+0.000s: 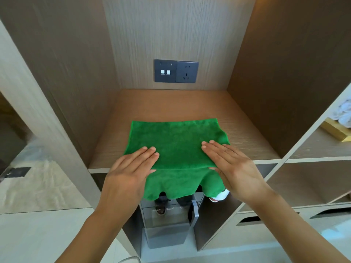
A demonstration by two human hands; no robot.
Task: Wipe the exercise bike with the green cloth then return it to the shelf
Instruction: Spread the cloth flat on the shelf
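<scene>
The green cloth [176, 149] is lying spread out flat on the wooden shelf [247, 141], inside a cubby of the wall unit, with its near part flopping over the shelf's front edge and hanging down in a wavy hem. Both hands are flat on top of it, palms down, fingers straight and together, so neither grip is curled round anything, they're just pressing on the fabric. The left hand [129, 171] sits on the cloth's near-left corner, right about where it folds over the edge, and the right hand [231, 164] covers the near-right side, fingertips pointing in toward the middle. On the back panel of the cubby there's a dark double wall plate [176, 71], switches on the left half and a socket on the right. Below the shelf, behind the hanging cloth, stands a grey metal-looking unit [167, 224], partly hidden, hard to say what it is. Off to the right the neighbouring cubby holds some white rolled towels [345, 112] and a yellowish box [336, 132] just beside them.
</scene>
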